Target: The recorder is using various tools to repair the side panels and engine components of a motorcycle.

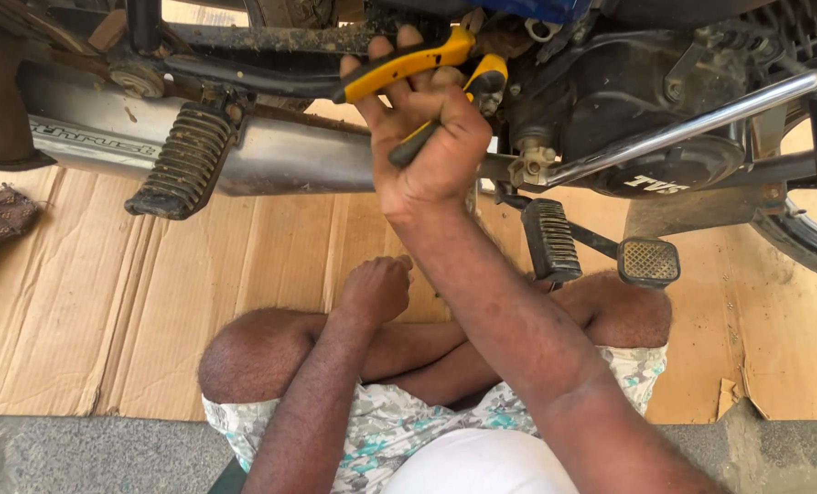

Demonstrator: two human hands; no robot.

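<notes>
A right hand (pixel 431 137) reaches up to the underside of a motorcycle (pixel 646 101), fingers wrapped tight around the 2 yellow-and-black handles of 1 pair of pliers (pixel 418 69). The pliers sit wholly inside that grip, handles spread a little, their nose hidden among the engine parts just above the knuckles. The left hand (pixel 375 288) is curled into a loose fist well below, hovering over the person's crossed legs and holding nothing that shows. Around them: 2 ribbed footrests (pixel 184 160), 1 at left under the silver exhaust pipe (pixel 290 160) and 1 near the right forearm, plus 1 square brake pedal (pixel 649 262) beside it. Flattened cardboard (pixel 88 302) covers the ground beneath.
</notes>
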